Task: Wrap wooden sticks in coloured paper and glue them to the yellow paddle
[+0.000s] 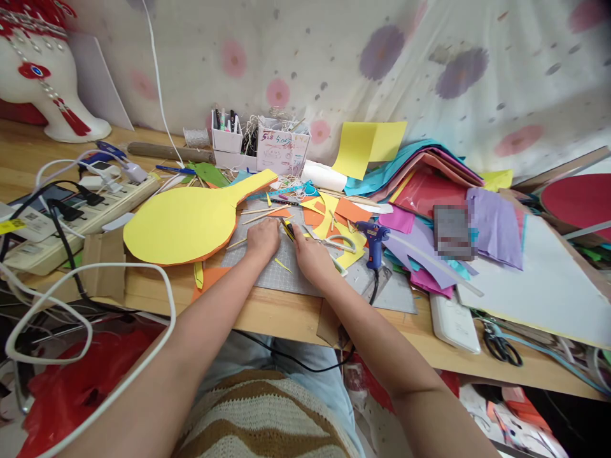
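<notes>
Both my hands rest on a grey cutting mat (267, 270) at the front of the wooden desk. My left hand (262, 239) is curled, fingers pressed down on the mat near a thin wooden stick (237, 243). My right hand (310, 254) is closed around a yellow-and-black utility knife (287, 229), its tip pointing toward the left hand. A big yellow paddle-shaped paper cutout (186, 219) lies just left of the mat. Small yellow paper slivers (282, 264) lie between my hands.
A blue glue gun (373, 242) stands right of my hand, beside scissors (341, 245). Coloured paper sheets (429, 191) pile up at right. A power strip (76, 213) with cables sits left. Pen boxes (260, 143) stand at the back. Black scissors (499, 343) lie near the front edge.
</notes>
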Demonstrator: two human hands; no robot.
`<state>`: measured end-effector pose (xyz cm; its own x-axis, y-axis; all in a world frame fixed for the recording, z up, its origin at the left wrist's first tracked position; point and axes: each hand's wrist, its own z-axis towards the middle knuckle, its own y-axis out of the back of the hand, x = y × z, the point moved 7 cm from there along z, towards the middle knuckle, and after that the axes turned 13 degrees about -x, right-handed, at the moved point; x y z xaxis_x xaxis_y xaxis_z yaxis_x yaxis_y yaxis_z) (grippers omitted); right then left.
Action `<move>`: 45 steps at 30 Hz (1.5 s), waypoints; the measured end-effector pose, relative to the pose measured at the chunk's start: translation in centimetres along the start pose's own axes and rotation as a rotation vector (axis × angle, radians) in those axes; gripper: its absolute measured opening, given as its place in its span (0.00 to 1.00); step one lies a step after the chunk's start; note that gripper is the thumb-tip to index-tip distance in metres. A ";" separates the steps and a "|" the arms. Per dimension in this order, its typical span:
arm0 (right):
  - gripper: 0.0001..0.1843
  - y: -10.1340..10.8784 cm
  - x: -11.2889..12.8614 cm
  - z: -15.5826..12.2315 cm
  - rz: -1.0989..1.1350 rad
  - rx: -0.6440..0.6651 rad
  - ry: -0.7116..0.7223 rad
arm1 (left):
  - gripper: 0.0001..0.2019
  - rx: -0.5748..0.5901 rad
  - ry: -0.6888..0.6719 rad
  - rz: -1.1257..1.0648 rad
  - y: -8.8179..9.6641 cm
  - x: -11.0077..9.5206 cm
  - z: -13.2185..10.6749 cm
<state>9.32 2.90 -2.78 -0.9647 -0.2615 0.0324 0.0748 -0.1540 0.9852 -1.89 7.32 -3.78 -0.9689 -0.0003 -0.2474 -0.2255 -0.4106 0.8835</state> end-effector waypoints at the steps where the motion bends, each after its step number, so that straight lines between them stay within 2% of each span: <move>1: 0.26 0.0 -0.1 -0.2 0.002 0.002 -0.001 | 0.17 -0.005 0.008 -0.003 0.0 0.1 0.0; 5: 0.26 0.1 -0.2 -0.5 -0.002 0.012 -0.006 | 0.17 -0.002 0.010 0.006 -0.2 0.1 0.1; 10: 0.27 0.0 0.2 0.5 -0.030 0.040 -0.020 | 0.19 0.004 -0.030 0.023 -0.2 -0.1 -0.1; 16: 0.27 -0.1 -0.3 -0.1 -0.003 0.020 0.002 | 0.17 0.009 0.054 0.030 -0.1 0.2 0.1; 24: 0.27 -0.1 0.2 0.6 -0.004 -0.001 0.002 | 0.18 0.013 0.012 0.025 -0.1 0.0 0.0; 31: 0.27 0.1 -0.3 -0.2 0.000 0.034 -0.007 | 0.17 0.036 0.082 0.012 0.0 0.3 0.0; 45: 0.26 0.1 0.2 0.4 -0.015 0.014 -0.013 | 0.18 -0.003 0.008 0.003 0.1 0.1 -0.1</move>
<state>9.02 3.24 -2.63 -0.9689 -0.2467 0.0198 0.0569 -0.1441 0.9879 -1.99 7.19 -3.73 -0.9688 -0.0088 -0.2478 -0.2221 -0.4133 0.8831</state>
